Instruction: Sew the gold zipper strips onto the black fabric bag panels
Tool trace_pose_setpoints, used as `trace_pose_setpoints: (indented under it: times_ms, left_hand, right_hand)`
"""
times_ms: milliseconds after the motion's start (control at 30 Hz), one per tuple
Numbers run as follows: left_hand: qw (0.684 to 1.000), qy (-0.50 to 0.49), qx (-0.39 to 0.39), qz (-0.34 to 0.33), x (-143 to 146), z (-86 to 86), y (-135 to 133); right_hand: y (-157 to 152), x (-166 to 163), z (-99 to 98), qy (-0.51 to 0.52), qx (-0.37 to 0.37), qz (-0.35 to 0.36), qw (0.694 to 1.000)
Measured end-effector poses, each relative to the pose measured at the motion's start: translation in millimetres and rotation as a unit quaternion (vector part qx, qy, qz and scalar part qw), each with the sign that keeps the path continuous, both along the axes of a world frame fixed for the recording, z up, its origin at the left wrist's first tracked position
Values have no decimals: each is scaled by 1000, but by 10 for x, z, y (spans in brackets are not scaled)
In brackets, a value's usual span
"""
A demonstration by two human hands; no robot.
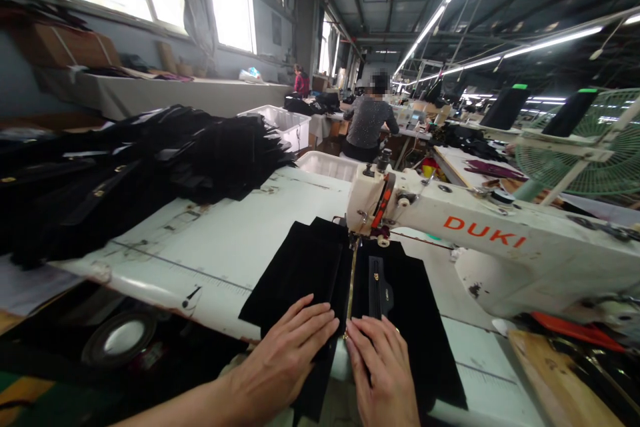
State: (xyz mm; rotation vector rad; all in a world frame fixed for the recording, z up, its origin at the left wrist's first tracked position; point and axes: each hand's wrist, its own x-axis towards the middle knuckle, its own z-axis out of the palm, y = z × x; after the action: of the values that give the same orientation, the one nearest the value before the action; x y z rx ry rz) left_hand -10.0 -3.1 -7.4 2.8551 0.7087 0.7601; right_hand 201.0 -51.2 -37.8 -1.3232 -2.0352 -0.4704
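Two black fabric panels (300, 267) lie on the sewing table, with a gold-toothed zipper (352, 283) running between them up to the presser foot (355, 240). My left hand (295, 340) rests flat on the left panel, fingers stretched toward the zipper. At the zipper's near end, my right hand (380, 363) has its thumb and index finger closed together at the edge of the strip; its other fingers lie on the right panel. That panel carries a small zipped pocket (376, 280) with a dark label patch. The white sewing machine (425, 207) stands over the work.
A heap of black fabric pieces (200, 153) covers the table's left side. White plastic bins (327, 165) stand behind the table. Thread cones (505, 107) and a green fan (580, 147) are at right. A co-worker (370, 123) sits ahead, facing away.
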Motion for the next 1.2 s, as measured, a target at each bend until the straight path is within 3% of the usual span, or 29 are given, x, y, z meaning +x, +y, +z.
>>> trace_pose_setpoints:
  times_ms: [167,533,667,800,1033,1200]
  left_hand:
    - [1000,0,16,-7,1,19,11]
    - [994,47,77,-60,-57,3,68]
    - [994,58,55,-68,-65,-11,93]
    - [995,62,18,-76,-58,-13,129]
    - [994,56,-25,-90,-61,137,223]
    - [994,3,-78,-75,-18,184,195]
  right_hand:
    - [52,-54,55,19,-21,31,999]
    - [58,-110,207,82,-97,16,992]
    - [50,-56,216,65,-106,-4,992]
    - [69,-35,170,31,-88,24,995]
    - [99,34,203,14,-123,64,990]
    - [129,52,138,22,-90,77,993]
